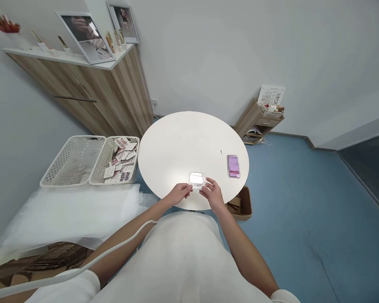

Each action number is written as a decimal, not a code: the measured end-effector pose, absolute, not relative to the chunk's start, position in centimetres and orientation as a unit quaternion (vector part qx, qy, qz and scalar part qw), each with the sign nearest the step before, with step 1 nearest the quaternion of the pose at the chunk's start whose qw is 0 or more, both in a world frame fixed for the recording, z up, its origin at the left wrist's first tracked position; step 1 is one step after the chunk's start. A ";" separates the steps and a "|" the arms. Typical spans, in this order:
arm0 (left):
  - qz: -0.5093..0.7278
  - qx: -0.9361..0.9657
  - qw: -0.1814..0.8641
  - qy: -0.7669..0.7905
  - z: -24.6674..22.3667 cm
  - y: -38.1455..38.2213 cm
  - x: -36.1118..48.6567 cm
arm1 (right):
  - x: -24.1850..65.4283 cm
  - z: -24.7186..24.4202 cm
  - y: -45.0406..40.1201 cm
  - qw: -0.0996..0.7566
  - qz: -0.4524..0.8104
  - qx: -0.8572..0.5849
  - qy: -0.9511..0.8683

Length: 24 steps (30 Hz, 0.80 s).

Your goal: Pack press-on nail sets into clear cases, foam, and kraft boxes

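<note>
Between my two hands is a small clear plastic box (197,180), held over the near part of a white round table (183,143). My left hand (180,192) pinches its lower left corner with the fingertips. On the other side, my right hand (213,193) grips the box's right edge between thumb and fingers. The box's top reflects bright light, so what lies inside is hard to make out. To the right on the tabletop lies a purple packet (233,166), blurred in the picture. A tiny dark item (221,152) is near it.
Left of the table stand a white basket (98,168) with printed cards and another basket (47,179) holding clear plastic pieces. White sheets (82,210) are stacked below them. A cardboard box (246,204) sits under the table's right edge. Behind are a wooden cabinet (126,84) and small shelf (249,115).
</note>
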<state>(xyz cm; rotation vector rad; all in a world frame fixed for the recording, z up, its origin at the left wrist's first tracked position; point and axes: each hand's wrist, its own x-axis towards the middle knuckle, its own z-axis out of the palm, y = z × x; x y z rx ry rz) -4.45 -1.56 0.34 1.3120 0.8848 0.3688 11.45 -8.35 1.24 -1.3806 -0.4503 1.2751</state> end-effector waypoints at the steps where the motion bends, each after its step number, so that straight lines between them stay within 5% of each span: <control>1: 0.166 0.585 0.687 0.398 0.5 -1.5 -4.2 | 11.7 1.3 -8.3 0.568 0.544 -0.587 -0.192; 24: 0.220 0.533 0.655 0.488 -1.2 -3.1 1.7 | 18.3 -0.9 -8.1 0.547 0.557 -0.587 -0.216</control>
